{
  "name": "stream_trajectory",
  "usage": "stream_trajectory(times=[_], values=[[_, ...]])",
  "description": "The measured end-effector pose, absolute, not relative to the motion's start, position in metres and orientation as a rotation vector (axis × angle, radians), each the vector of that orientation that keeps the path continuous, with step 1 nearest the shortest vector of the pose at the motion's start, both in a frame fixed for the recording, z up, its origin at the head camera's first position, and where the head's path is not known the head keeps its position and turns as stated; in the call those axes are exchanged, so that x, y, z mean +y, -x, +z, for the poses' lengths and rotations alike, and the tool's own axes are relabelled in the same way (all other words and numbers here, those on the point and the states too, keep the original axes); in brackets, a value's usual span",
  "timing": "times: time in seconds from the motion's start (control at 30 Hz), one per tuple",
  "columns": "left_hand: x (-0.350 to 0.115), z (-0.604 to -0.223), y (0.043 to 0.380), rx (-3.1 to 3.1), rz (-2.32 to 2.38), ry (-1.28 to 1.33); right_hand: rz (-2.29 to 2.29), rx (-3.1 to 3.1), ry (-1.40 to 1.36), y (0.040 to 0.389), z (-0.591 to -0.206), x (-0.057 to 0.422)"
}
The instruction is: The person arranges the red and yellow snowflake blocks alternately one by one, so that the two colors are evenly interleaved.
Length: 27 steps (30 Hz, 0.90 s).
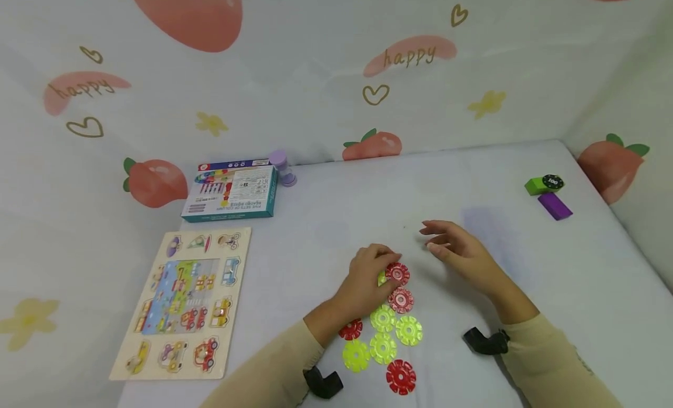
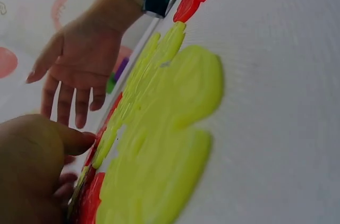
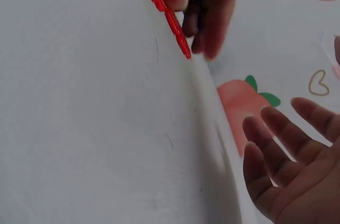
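My left hand [image 1: 368,279] is low over a cluster of flat notched plastic building discs, its thumb and index finger at opposite edges of a red disc [image 1: 398,273], pinching it. Part of a yellow-green disc [image 1: 382,277] shows beside that one, under the fingers. Below are another red disc [image 1: 401,300] and several yellow-green discs [image 1: 383,318] lying flat. A red disc [image 1: 350,329] is partly covered by my left wrist. My right hand [image 1: 457,250] hovers to the right with loosely bent fingers and nothing in it; the right wrist view shows its palm [image 3: 308,176].
A wooden vehicle puzzle board [image 1: 231,303] lies at the left. Behind it are a toy box [image 1: 236,192] and a small purple-topped hourglass [image 1: 284,168]. Green [image 1: 536,186] and purple [image 1: 555,206] blocks sit at the far right. One red disc [image 1: 401,377] lies near the front.
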<state>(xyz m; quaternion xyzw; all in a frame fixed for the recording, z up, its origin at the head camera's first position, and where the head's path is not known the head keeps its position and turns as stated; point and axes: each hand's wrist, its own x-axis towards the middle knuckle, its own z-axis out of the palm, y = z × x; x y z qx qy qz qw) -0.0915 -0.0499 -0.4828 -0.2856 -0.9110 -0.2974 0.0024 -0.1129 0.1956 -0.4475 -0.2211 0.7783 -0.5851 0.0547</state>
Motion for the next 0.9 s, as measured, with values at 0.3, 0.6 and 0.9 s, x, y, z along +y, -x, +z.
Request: stream_trajectory(times=[0.3,0.6,0.9], values=[[-0.052,-0.481,0.108,-2.987,-1.167,0.653,-1.730,2.447,0.593,0.103,-0.427,0.182],[-0.109,-0.475,0.144,-2.537,-1.898,0.041,-1.320,2.546,0.711,0.102,-0.471,0.141],[-0.171,-0.470,0.167,-2.410,-2.004,-0.278,-0.971,2.665,0.738,0.094,-0.465,0.098]])
